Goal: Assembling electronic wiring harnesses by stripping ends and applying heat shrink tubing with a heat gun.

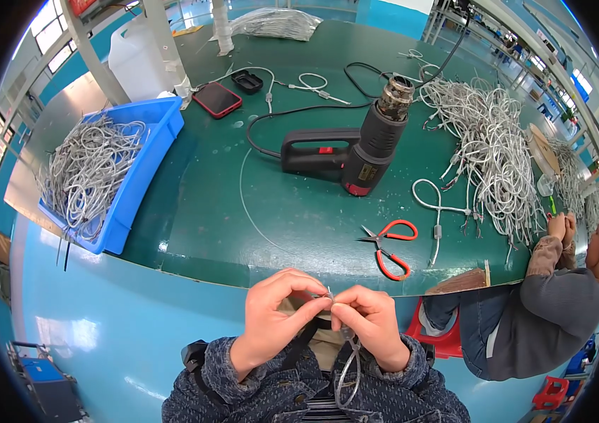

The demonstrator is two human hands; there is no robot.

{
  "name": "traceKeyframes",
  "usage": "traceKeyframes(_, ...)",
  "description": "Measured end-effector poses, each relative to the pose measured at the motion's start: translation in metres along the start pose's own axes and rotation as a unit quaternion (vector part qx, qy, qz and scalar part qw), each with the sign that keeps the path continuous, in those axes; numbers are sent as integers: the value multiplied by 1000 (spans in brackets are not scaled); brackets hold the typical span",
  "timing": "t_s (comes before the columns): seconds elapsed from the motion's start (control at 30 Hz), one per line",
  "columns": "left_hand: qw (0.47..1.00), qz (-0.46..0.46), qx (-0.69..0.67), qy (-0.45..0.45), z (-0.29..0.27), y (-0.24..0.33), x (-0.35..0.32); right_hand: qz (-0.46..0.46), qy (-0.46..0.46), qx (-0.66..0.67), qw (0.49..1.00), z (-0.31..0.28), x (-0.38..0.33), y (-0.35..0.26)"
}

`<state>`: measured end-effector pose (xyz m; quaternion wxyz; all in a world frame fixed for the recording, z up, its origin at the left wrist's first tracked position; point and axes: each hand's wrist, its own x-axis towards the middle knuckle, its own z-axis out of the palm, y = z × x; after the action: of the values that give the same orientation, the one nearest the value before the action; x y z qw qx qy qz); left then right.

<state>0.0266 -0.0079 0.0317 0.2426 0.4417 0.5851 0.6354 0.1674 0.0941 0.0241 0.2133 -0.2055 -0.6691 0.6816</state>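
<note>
Both my hands meet just off the table's near edge. My left hand [275,314] pinches the end of a thin grey-white cable [349,366] between thumb and fingertips. My right hand [373,324] grips the same cable close by, and a loop of it dangles below toward my lap. Fingers cover the very tip. On the green table [201,233] ahead lie scissors [383,247] with red-orange handles, blades pointing left. Beyond them a black heat gun [370,144] stands with its metal nozzle up. A short cable [437,211] with a small grey sleeve rests right of the scissors.
A blue bin [141,183] of tangled cables sits at left. A large cable pile [490,155] covers the right side. A red-edged phone [217,100] and a black case [247,82] lie at the back. A co-worker [560,303] sits at right. The heat gun's cord [299,111] crosses the table.
</note>
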Motion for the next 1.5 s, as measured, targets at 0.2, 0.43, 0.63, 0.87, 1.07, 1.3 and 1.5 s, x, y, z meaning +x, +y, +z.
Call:
traceKeyframes(0.2, 991, 110, 74, -21, -5, -4, 4, 16, -15, 5, 1000, -1, -1, -3)
traceKeyframes(0.43, 998, -57, -22, -17, -4, 4, -1, -20, 16, -58, 998, 1, -3, -2)
traceKeyframes(0.63, 992, -116, -46, -29, -5, 5, 3, -54, 34, -120, 991, 1, 0, -4)
traceKeyframes(0.87, 994, 0, 85, -64, -14, 5, 12, -86, 25, -178, 980, -2, 3, -8)
traceKeyframes(1.07, 981, 74, 141, -111, -28, 6, 19, -117, -31, -270, 955, -6, 6, -10)
traceKeyframes(1.3, 966, 100, 91, -220, -29, 17, 13, 47, -134, -92, 986, -12, 2, -22)
traceKeyframes(1.5, 957, 157, 91, -225, -31, 18, 17, 258, -242, 219, 909, -20, 3, -4)
